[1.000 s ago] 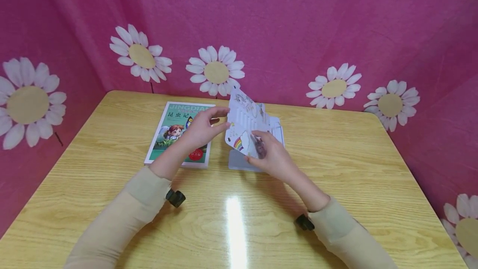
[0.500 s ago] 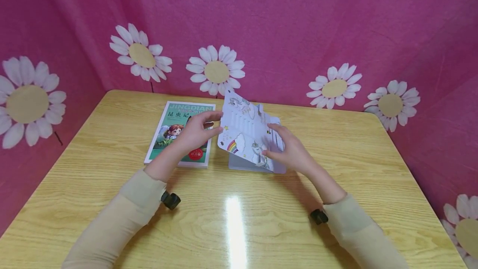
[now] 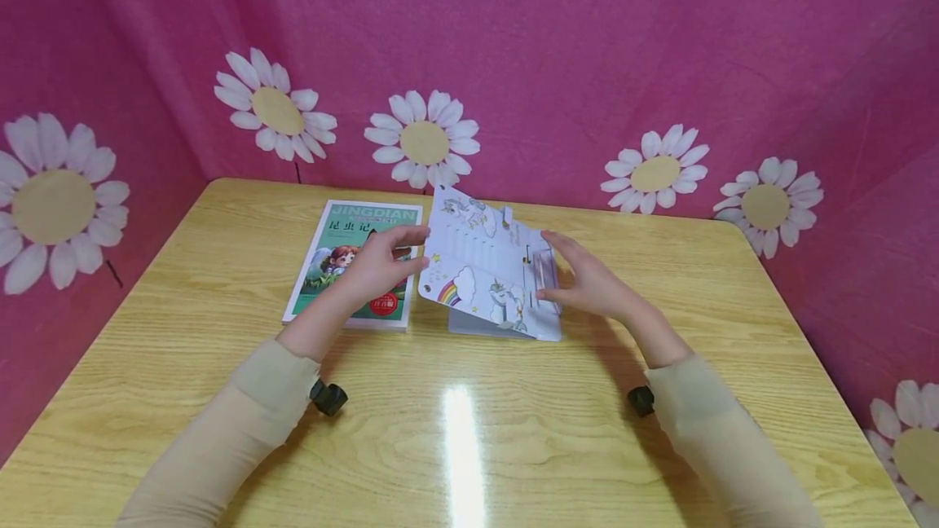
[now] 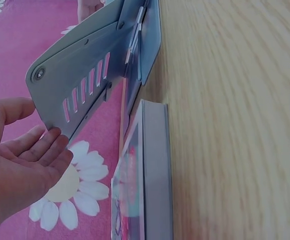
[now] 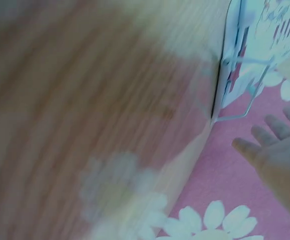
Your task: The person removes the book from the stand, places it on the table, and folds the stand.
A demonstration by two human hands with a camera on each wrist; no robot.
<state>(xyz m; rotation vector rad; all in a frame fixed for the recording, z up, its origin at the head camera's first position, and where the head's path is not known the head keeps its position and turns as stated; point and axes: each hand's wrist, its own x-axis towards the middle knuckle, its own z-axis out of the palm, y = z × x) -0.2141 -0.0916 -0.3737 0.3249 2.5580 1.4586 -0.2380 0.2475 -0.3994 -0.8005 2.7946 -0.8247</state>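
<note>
A white book stand [image 3: 469, 247] printed with unicorns and a rainbow stands in the middle of the table. Its slotted panel is tilted up over a flat base. My left hand [image 3: 376, 271] holds the panel's left edge between thumb and fingers. From the left wrist view I see the panel's grey underside [image 4: 79, 65] and my left hand [image 4: 22, 155] at its corner. My right hand [image 3: 594, 275] is spread by the stand's right end, near a clear ledge [image 3: 545, 271]. In the right wrist view, that hand [image 5: 282, 155] has loose fingers apart from a wire bar [image 5: 250, 100].
A green-covered book [image 3: 323, 283] lies flat just left of the stand, partly under my left hand in the head view. The wooden table [image 3: 352, 446] ends at a pink curtain [image 3: 543, 63] with daisies. Part of the right wrist view is blurred.
The panel has swung down to the left, with my left hand moving along at its edge. My right hand has let go of the panel's front and drawn away to the right.
</note>
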